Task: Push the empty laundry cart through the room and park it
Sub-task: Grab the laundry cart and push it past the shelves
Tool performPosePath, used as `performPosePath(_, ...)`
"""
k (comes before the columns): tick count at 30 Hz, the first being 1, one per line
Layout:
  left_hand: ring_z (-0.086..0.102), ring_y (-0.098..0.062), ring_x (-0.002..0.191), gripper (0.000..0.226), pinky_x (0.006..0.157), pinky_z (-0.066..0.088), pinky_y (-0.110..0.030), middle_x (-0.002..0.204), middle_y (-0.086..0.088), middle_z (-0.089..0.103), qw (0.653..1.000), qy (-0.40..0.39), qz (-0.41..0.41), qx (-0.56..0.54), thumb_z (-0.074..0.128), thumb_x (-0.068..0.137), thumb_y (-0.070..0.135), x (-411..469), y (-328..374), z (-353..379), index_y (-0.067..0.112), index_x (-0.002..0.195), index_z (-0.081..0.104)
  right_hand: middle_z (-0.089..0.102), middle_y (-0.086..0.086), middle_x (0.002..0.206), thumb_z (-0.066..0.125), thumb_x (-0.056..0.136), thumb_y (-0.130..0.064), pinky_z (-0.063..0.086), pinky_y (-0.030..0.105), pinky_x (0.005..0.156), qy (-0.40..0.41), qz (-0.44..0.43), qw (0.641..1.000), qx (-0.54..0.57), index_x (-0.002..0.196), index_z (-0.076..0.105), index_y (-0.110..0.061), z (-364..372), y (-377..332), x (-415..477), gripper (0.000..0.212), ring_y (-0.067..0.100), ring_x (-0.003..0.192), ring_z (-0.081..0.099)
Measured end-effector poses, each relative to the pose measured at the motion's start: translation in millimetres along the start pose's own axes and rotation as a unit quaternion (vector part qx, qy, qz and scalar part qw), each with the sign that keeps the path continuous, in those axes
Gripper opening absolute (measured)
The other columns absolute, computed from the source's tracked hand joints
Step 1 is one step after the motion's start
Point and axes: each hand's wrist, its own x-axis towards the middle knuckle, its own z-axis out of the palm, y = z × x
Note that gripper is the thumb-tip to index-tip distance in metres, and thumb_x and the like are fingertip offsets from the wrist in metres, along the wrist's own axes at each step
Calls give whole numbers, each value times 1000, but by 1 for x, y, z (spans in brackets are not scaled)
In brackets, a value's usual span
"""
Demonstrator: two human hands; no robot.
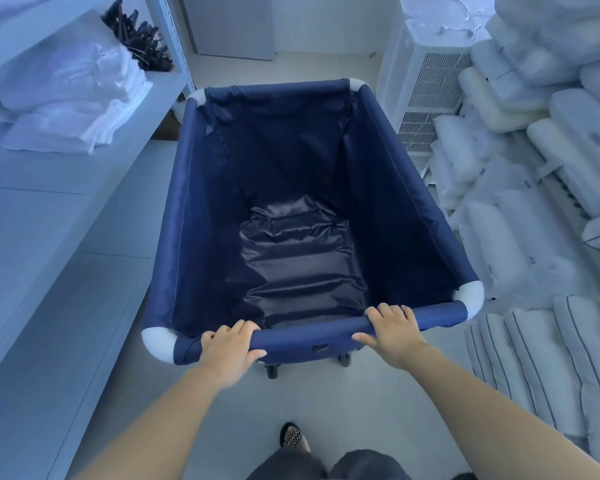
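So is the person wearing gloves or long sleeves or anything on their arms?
No. The left hand and right hand have no gloves, rings or watch that I can see. Both forearms are bare to the picture's edge, so no sleeve shows.

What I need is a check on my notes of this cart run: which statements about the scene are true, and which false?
1. The left hand and right hand grip the near rail of the cart. True.
2. Folded towels lie in the cart. False: it is empty; the folded white linen lies on the shelf to its left.
3. Pillows are stacked to the cart's right. True.
4. The cart's fabric is red. False: it is dark blue.
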Motion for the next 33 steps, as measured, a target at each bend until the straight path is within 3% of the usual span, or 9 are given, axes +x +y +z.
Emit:
performPosePath(7,44,-20,106,34,98,30,-39,121,6,45,1000,-3,6,-5,38,97,44,55,-9,-28,29,128,36,46,3,117,29,91,-64,24,40,106,-3,-10,999,-30,122,40,-19,-25,2,64,56,24,108,44)
performPosePath(14,46,-16,104,38,95,30,-37,117,12,47,999,41,-1,-13,38,94,54,111,-25,-50,35,127,39,51,0,106,27,88,-69,31,34,95,60,-48,996,-46,114,46,-20,-46,13,127,59,22,100,48)
performPosePath(18,55,-18,95,38,91,35,-39,106,9,58,993,118,-28,-8,44,91,55,146,-28,-62,32,119,52,57,-1,81,51,80,-66,45,36,78,130,-61,988,-56,91,60,-16,-59,13,163,52,22,75,56)
performPosePath(20,60,-21,81,36,82,45,-41,91,6,63,987,160,-23,8,53,87,54,161,-28,-68,27,107,63,55,-2,66,61,72,-65,49,36,62,180,-79,978,-67,76,62,-16,-66,16,182,49,21,59,55)
performPosePath(22,62,-20,65,35,67,51,-39,75,5,63,981,190,-8,44,55,80,55,178,-30,-76,25,92,68,55,-4,61,54,73,-67,49,34,56,192,-104,973,-72,72,62,-18,-75,22,204,50,20,54,54)
performPosePath(25,61,-18,57,35,58,51,-37,70,6,62,979,196,3,45,82,63,48,205,-31,-91,25,85,68,55,-6,57,56,71,-70,45,29,50,201,-140,966,-82,68,61,-22,-90,33,236,48,16,50,53)
performPosePath(27,61,-17,60,38,59,50,-37,74,7,63,985,170,-1,39,84,61,47,223,-31,-99,26,88,68,55,-6,55,66,64,-71,40,26,45,192,-168,964,-72,67,61,-23,-104,40,256,48,15,48,53)
performPosePath(30,59,-18,88,37,84,42,-39,101,8,61,993,118,-30,9,58,84,55,248,-33,-108,30,111,59,56,-6,56,69,61,-71,33,24,43,158,-181,969,-65,66,62,-23,-126,49,282,49,13,50,54)
performPosePath(33,49,-13,107,43,93,31,-35,119,14,50,997,58,-46,6,35,91,61,279,-34,-121,38,126,42,60,-2,81,51,76,-73,32,28,61,128,-176,976,-29,89,61,-20,-138,61,306,55,19,74,56)
